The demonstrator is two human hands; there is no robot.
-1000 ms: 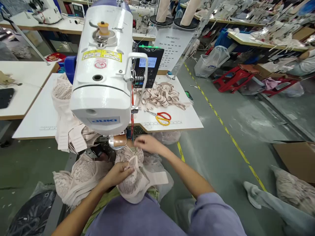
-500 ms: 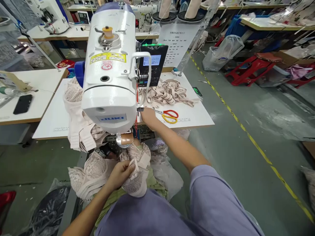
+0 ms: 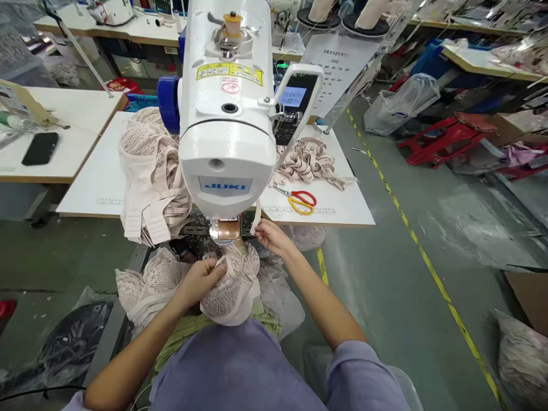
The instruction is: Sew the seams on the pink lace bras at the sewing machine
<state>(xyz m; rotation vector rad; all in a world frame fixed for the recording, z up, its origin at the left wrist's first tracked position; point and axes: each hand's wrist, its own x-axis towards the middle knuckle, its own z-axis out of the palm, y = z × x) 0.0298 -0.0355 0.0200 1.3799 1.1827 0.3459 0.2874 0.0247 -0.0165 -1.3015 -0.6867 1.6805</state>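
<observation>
A white sewing machine (image 3: 226,114) fills the middle of the view, its head hanging over my lap. My left hand (image 3: 200,279) is closed on a beige lace bra (image 3: 229,288) lying just below the machine's foot. My right hand (image 3: 269,235) pinches a beige strap (image 3: 257,214) that curves up beside the machine head. More lace bras (image 3: 148,279) trail off to the left of my left hand.
A white table (image 3: 342,202) carries a heap of beige straps (image 3: 308,162), red and yellow scissors (image 3: 299,200) and a stack of bras (image 3: 149,171). A phone (image 3: 40,148) lies on the left table. Red stools (image 3: 445,134) and bags stand beyond a yellow floor line (image 3: 428,265).
My right hand reached up to the table edge by the straps, then came back down beside the machine foot with a strap pinched in it. My left hand stayed on the bra.
</observation>
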